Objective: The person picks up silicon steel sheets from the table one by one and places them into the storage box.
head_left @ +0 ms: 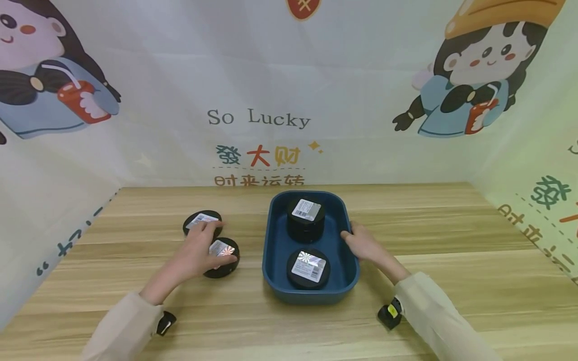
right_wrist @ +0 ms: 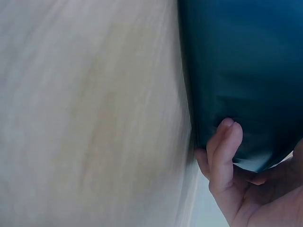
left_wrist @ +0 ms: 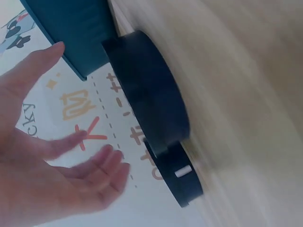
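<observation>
My left hand [head_left: 191, 255] is over two round flat black containers at the left, its fingers spread and relaxed. Beneath the thumb is the nearer black container [head_left: 221, 272]; by the fingertips is the farther black container [head_left: 191, 226]. The left wrist view shows a gap between the hand [left_wrist: 71, 184] and the nearer container's side [left_wrist: 147, 90]. My right hand [head_left: 365, 244] grips the right wall of a blue plastic bin [head_left: 311, 298], thumb over the rim, fingers [right_wrist: 222, 161] against the outside. Inside the bin are a stack of black containers [head_left: 305, 230] and a single black container [head_left: 308, 282].
The wooden tabletop [head_left: 289, 331] carries the bin and the containers. Behind it hangs a printed cloth backdrop [head_left: 361, 150], with cloth sides at left and right. Each wrist wears a small black device [head_left: 390, 313].
</observation>
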`<state>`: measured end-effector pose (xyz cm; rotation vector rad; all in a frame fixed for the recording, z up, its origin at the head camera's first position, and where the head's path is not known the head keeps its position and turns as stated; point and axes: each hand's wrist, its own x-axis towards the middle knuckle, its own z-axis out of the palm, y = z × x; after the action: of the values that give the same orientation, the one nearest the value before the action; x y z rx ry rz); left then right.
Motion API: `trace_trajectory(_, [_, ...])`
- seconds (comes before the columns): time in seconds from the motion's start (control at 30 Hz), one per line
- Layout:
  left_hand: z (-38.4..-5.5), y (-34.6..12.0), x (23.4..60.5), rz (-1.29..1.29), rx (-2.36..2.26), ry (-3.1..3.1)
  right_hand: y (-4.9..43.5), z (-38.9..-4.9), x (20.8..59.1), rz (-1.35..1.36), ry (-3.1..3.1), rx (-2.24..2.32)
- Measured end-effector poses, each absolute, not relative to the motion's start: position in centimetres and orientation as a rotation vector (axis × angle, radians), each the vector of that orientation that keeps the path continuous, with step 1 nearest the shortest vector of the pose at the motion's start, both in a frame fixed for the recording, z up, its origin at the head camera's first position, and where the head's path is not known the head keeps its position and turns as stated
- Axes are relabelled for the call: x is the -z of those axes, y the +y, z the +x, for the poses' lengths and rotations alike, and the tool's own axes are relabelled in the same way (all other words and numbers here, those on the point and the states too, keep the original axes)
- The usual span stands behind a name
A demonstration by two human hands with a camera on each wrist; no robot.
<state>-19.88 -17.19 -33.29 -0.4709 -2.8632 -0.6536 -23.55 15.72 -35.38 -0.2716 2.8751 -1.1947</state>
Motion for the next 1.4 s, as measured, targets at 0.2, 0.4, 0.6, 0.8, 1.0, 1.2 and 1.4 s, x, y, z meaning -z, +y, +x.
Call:
trace_trajectory(0.2, [-19.5,-17.8,33.5,-0.29,0.624,-2.969,15.7,-23.5,35.2,-0.265,2.864,1.201])
trace_trajectory(0.4, [-19.2,-18.2,33.8,-0.235,0.578,-3.04,15.7,-23.6,35.2,-0.261,2.862,1.209])
trace_trajectory(0.6, [-19.3,-18.4,34.3,-0.214,0.551,-3.131,15.8,-23.7,35.2,-0.254,2.863,1.202])
trace_trajectory(0.8, [-19.4,-18.4,34.7,-0.203,0.523,-3.172,15.9,-23.6,35.2,-0.243,2.85,1.203])
trace_trajectory(1.0, [-19.6,-18.1,34.7,-0.232,0.47,-3.208,15.9,-23.6,35.2,-0.228,2.838,1.202])
trace_trajectory(1.2, [-20.1,-17.9,34.8,-0.268,0.391,-3.221,15.8,-23.6,35.2,-0.24,2.856,1.177])
trace_trajectory(1.4, [-20.3,-17.7,34.8,-0.25,0.385,-3.231,15.8,-23.7,35.3,-0.227,2.838,1.203])
